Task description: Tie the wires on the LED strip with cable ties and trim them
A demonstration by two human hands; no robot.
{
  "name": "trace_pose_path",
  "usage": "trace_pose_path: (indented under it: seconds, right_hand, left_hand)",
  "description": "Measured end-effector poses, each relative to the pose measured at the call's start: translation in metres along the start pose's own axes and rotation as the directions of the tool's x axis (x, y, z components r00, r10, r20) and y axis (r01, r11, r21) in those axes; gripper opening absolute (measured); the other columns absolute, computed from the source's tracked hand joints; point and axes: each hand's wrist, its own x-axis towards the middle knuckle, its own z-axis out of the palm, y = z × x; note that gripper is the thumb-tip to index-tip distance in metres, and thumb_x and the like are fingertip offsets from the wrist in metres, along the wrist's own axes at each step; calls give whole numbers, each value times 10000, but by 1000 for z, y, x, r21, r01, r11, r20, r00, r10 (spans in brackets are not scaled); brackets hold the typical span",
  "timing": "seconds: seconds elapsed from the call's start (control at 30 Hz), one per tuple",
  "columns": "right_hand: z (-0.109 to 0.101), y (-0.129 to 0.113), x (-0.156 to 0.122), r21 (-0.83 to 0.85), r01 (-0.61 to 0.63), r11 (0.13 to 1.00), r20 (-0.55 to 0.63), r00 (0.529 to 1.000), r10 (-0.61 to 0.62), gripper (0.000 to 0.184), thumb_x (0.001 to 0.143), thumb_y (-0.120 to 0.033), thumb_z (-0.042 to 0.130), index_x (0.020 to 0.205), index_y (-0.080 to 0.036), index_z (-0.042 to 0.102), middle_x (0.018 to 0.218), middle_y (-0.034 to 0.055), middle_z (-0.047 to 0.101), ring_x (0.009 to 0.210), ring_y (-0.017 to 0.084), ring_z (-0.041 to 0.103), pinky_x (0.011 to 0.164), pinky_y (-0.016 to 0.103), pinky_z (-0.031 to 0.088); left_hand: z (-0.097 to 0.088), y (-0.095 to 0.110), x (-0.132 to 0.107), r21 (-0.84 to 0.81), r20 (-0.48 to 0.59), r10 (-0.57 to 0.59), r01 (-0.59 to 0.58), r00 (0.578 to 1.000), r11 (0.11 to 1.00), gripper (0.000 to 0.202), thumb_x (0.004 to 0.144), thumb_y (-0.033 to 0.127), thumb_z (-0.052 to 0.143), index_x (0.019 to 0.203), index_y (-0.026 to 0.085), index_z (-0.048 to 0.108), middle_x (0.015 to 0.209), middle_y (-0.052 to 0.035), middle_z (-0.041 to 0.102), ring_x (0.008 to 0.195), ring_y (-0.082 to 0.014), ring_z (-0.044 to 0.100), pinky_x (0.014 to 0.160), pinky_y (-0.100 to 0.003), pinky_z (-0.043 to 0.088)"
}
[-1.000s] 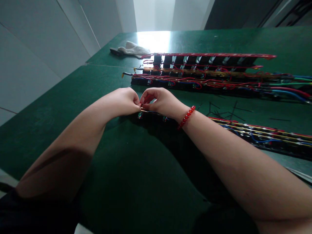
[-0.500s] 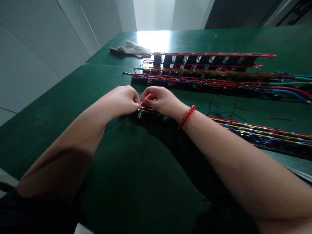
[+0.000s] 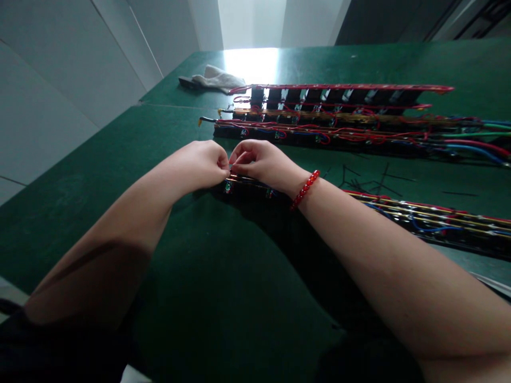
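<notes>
The thumb and forefinger of the right hand (image 3: 263, 164) are pinching together into a small loop, while the fingers of the left hand (image 3: 204, 164) are curling closed against the thumb. Both sets of fingertips are nearly meeting at the left end of a long black strip (image 3: 429, 219) bearing brass-coloured rods and red and blue wires; whatever is sitting between them is too small to make out. The left wrist is bending inward, knuckles facing up, and the forearm is slanting in from the near left of the strip. The right wrist, wearing a red beaded bracelet (image 3: 305, 190), is arching over the strip, and its forearm is crossing in front, hiding the strip's middle. The strip is lying on a dark green tabletop (image 3: 179, 276). Just beyond it, thin black strands (image 3: 373, 183) are lying scattered. Farther beyond the strip, long black assemblies with red wires (image 3: 339, 135) are lying side by side, a blue cable (image 3: 477, 150) is trailing at their right, and a crumpled off-white cloth (image 3: 219, 78) is resting past their left end.
</notes>
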Motion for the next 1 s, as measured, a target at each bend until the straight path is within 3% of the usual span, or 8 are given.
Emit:
trace_pose_path:
  seconds: [0.47,0.73,1.0]
  right_hand:
    - [1,-1,-2,26,20,999,-25,1000,-19,208,830,-74,675,899,-202,527,799,-12,637,765,130,594,697,284,480]
    - [2,0,-1,-25,56,998,-54,997,-58,296,795,-3,635,820,-224,439,748,-37,533,722,118,510,665,283,441]
    - [1,2,2,136,46,990,-92,995,-33,367,781,-7,603,775,-250,327,739,-42,506,743,122,537,732,290,494]
  left_hand:
    - [2,0,5,13,-107,29,-28,994,1000,230,802,329,628,945,200,752,909,-53,738,782,-167,609,679,-283,386]
    - [-4,8,-2,87,29,23,-25,999,996,256,789,344,589,950,188,713,903,-45,713,771,-170,591,625,-262,376]
    - [-6,7,-1,133,107,3,-18,994,991,188,764,294,584,883,203,697,870,-38,702,734,-173,575,622,-276,355]
